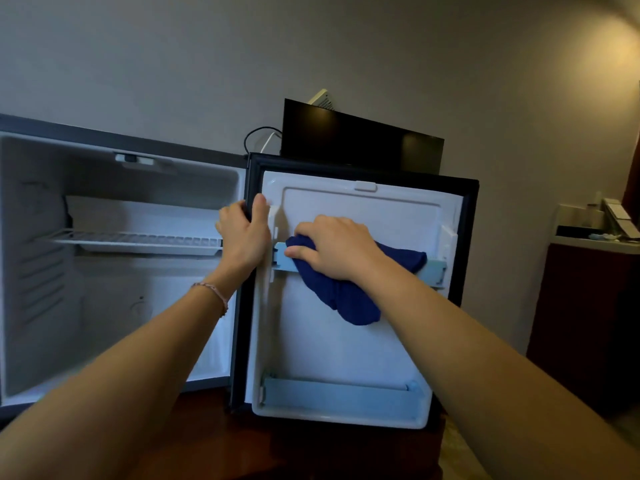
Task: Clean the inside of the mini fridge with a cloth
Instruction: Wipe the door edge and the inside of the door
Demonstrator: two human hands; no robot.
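Right hand (334, 245) grips 1 dark blue cloth (349, 289), fingers curled round it, pressed on the upper door rail (434, 268). Left hand (244, 233), at 9 o'clock of the cloth, clamps the door's hinge-side edge (251, 174). 2 light-blue rails on the door, lower rail (341, 398) at 6 o'clock. Mini fridge (114, 278) open, 1 wire shelf (138, 239). 1 bracelet (214, 292) on the left wrist.

We had one head-worn wide-angle view, low and close, facing the open mini fridge (117, 258) and its swung door (356, 299), both forearms reaching forward into frame.
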